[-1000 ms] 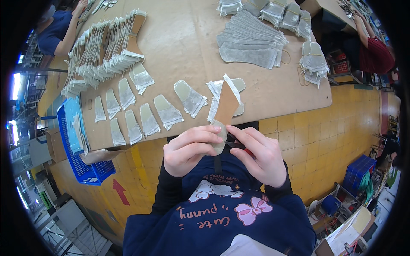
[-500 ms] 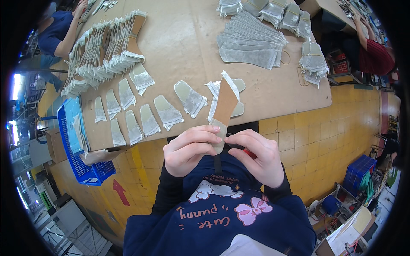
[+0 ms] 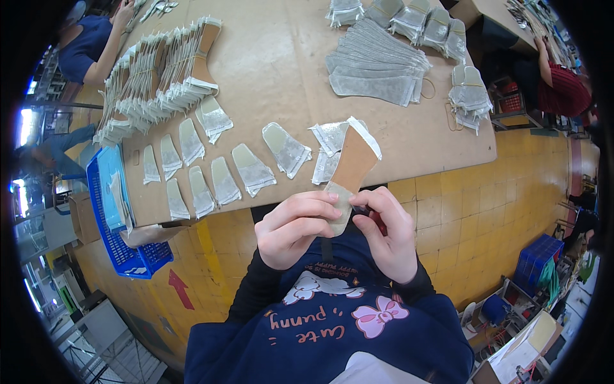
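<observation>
My left hand [image 3: 295, 224] is closed on an insole-shaped piece [image 3: 355, 159], brown above, with a grey-green covering at its lower end and a white strip along its top edge. It is held tilted over the table's near edge. Close to the covering's right side, my right hand [image 3: 389, 232] has thumb and forefinger drawn together around a small dark tool [image 3: 363, 207], mostly hidden by the fingers. Behind the held piece lie silvery-edged pieces [image 3: 327, 136]. Further left, several tapered grey-green pieces [image 3: 245, 165] with ragged silvery ends lie in rows.
Banded stacks of brown-and-white pieces [image 3: 160, 73] stand at the table's left. A fan of grey pieces [image 3: 377, 61] and grey bundles [image 3: 470, 89] lie at the right. A blue basket [image 3: 131, 246] hangs by the left corner. Two people work at the far left and far right.
The held piece has shifted right and slightly down, leaning more to the right. Both hands have moved a little right with it; the red part by my right hand is now less visible.
</observation>
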The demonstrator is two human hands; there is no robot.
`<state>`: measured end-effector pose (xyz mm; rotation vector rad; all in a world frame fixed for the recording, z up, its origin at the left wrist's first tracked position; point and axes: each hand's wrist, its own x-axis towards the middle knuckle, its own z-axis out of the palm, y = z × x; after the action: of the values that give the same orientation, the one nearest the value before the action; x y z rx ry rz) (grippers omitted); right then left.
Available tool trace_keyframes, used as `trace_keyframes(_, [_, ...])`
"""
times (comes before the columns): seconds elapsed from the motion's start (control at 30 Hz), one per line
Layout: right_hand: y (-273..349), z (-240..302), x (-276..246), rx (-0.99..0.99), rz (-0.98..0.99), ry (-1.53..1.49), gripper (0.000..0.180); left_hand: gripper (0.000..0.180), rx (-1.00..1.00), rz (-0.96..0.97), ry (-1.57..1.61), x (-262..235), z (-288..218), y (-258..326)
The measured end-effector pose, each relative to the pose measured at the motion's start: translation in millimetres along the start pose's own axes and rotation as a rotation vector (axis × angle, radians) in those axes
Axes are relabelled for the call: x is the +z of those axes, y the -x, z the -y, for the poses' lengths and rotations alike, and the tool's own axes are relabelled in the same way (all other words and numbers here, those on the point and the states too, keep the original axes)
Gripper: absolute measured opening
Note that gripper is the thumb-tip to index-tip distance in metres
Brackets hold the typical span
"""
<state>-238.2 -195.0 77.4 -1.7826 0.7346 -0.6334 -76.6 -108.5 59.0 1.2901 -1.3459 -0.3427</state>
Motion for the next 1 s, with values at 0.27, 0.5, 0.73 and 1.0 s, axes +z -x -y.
trace_keyframes(0.27, [1.4,-1.9,-9.4,0.045,0.098,-0.070,0.028,0.016,0.045,0.031,-0.042,-5.5,6.1,-0.3])
trace_keyframes(0.5, [-1.0,0.5,-10.7,0.048,0.137,-0.048,0.027,0.017,0.051,0.040,-0.037,-3.3,5.5,-0.5])
trace_keyframes(0.73, [2.5,-11.1,-13.9,0.066,0.022,-0.103,0.025,0.021,0.057,-0.019,0.026,-1.9,12.5,2.9])
trace_keyframes(1.0, [10.3,-23.6,-16.4,0.060,-0.132,-0.585,0.039,0.029,-0.678,-0.248,0.485,-3.2,-3.8,8.5])
